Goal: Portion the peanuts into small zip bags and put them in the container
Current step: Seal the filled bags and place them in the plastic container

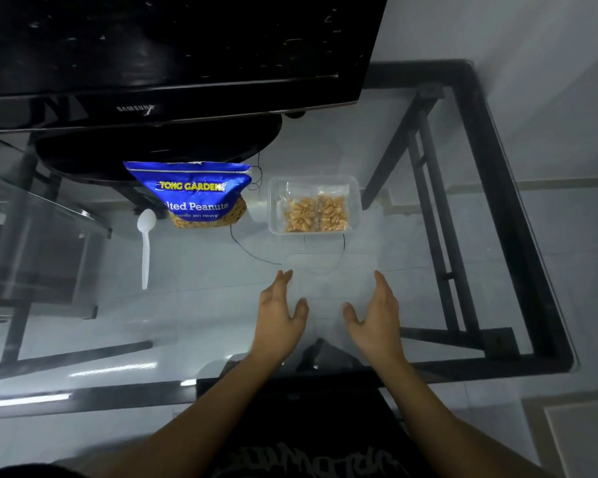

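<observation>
Since two small zip bags full of peanuts already lie side by side inside the clear container, the portioning looks mostly done, and what's left is prob. closing it. A clear lid lies flat on the glass table, just in front of the container, nearer the person. Left hand and right hand sit on either side of the lid w/ fingers straight and loose, thumbs pointing in at it; both are apart and hold nothing, tho I can't tell if the fingertips touch the lid edges. What could go wrong: the lid is see-through on see-through glass, so it's easy to miss an edge, and it could slide away when pinched. Farther left, the blue peanut bag stands w/ a white plastic spoon beside it, well apart from the hands. A black monitor stands behind it.
</observation>
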The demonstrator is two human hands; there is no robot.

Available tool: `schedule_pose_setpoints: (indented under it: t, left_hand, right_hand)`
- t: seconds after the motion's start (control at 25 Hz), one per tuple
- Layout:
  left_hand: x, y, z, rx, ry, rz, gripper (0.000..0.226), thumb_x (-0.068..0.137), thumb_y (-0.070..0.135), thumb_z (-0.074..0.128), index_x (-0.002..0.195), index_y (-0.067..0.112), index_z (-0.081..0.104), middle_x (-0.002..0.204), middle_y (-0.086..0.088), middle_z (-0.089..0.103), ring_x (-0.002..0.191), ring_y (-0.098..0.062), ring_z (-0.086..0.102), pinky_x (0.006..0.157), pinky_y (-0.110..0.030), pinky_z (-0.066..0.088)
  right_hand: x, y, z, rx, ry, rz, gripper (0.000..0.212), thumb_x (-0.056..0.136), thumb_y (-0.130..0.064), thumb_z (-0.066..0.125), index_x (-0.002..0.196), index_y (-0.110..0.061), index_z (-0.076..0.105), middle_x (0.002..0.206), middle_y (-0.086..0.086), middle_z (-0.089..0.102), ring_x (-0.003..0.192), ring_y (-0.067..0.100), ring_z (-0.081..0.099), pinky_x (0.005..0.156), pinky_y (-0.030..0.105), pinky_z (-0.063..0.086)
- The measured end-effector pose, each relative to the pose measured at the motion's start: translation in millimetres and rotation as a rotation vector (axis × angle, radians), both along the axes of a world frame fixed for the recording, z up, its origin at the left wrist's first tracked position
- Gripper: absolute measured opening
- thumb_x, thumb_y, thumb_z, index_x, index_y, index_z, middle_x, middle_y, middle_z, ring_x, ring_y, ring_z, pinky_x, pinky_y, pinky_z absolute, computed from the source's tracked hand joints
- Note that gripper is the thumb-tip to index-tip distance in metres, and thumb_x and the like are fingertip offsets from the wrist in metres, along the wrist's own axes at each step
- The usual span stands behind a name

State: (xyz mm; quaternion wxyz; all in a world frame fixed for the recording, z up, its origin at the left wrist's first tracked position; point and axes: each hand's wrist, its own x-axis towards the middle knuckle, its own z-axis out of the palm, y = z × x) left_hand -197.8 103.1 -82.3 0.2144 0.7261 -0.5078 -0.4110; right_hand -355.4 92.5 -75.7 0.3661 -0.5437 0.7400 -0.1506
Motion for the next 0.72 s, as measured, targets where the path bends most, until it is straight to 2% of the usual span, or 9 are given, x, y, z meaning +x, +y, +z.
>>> schedule_pose_setpoints:
  t: [0.16, 0.24, 0.32, 0.44, 0.56, 0.64, 0.72]
  left_hand:
    - [16.5, -1.3, 24.4, -0.17, 0.003, 0.115, 0.045, 0.089, 0.017, 0.055, 0.133, 0.017, 0.043, 0.142, -0.007, 0.046, 0.127, -0.027, 0.045, 0.106, -0.038, 0.04]
    - [22.4, -23.6, 34.9, -0.243, -0.032, 0.125, 0.044, 0.089, 0.014, 0.055, 0.131, 0.014, 0.045, 0.137, -0.01, 0.05, 0.123, -0.029, 0.048, 0.102, -0.038, 0.041]
    - [26.3, -57.2, 39.9, -0.273, -0.063, 0.105, 0.043, 0.089, 0.012, 0.054, 0.131, 0.011, 0.044, 0.132, -0.013, 0.053, 0.12, -0.03, 0.049, 0.097, -0.034, 0.04]
    - [28.8, -105.2, 37.5, -0.236, -0.113, 0.085, 0.045, 0.088, 0.011, 0.053, 0.132, 0.008, 0.042, 0.128, -0.017, 0.054, 0.12, -0.03, 0.048, 0.094, -0.033, 0.04]
    - [28.3, -126.3, 30.7, -0.152, -0.156, 0.054, 0.048, 0.089, 0.009, 0.051, 0.134, 0.008, 0.039, 0.127, -0.018, 0.053, 0.119, -0.032, 0.047, 0.091, -0.036, 0.043]
    - [29.7, -127.9, 25.4, -0.132, -0.172, 0.028, 0.047, 0.089, 0.004, 0.048, 0.135, 0.007, 0.039, 0.127, -0.019, 0.054, 0.117, -0.031, 0.049, 0.091, -0.034, 0.042]
    - [33.4, -127.7, 22.0, -0.126, -0.17, 0.043, 0.046, 0.09, 0.001, 0.047, 0.135, 0.007, 0.04, 0.123, -0.019, 0.057, 0.111, -0.03, 0.054, 0.089, -0.034, 0.045]
  right_hand:
    - [8.8, -1.1, 29.3, -0.138, -0.114, -0.017, 0.078, 0.086, -0.023, 0.062, 0.146, -0.012, 0.013, 0.15, 0.008, 0.029, 0.138, 0.02, 0.027, 0.105, 0.018, 0.019]
    - [14.1, -23.9, 37.4, -0.205, -0.141, 0.01, 0.076, 0.087, -0.023, 0.061, 0.146, -0.013, 0.014, 0.15, 0.007, 0.03, 0.138, 0.019, 0.028, 0.107, 0.02, 0.02]
    - [17.9, -57.9, 39.4, -0.245, -0.164, 0.036, 0.072, 0.087, -0.021, 0.061, 0.145, -0.013, 0.019, 0.145, 0.008, 0.037, 0.133, 0.021, 0.036, 0.11, 0.026, 0.029]
    - [21.0, -105.4, 29.4, -0.258, -0.201, 0.041, 0.063, 0.086, -0.014, 0.06, 0.14, -0.012, 0.028, 0.134, 0.007, 0.048, 0.122, 0.021, 0.047, 0.105, 0.032, 0.041]
    - [18.1, -128.5, 12.3, -0.201, -0.195, 0.021, 0.062, 0.088, -0.009, 0.054, 0.143, -0.009, 0.025, 0.14, 0.01, 0.045, 0.128, 0.026, 0.043, 0.11, 0.037, 0.036]
    - [13.5, -132.4, 4.7, -0.161, -0.185, 0.0, 0.058, 0.092, -0.005, 0.047, 0.144, -0.008, 0.024, 0.145, 0.01, 0.041, 0.133, 0.025, 0.039, 0.113, 0.033, 0.03]
    - [8.4, -133.5, 1.3, -0.144, -0.165, -0.013, 0.053, 0.094, -0.003, 0.043, 0.144, -0.009, 0.027, 0.145, 0.01, 0.041, 0.131, 0.023, 0.042, 0.109, 0.027, 0.03]
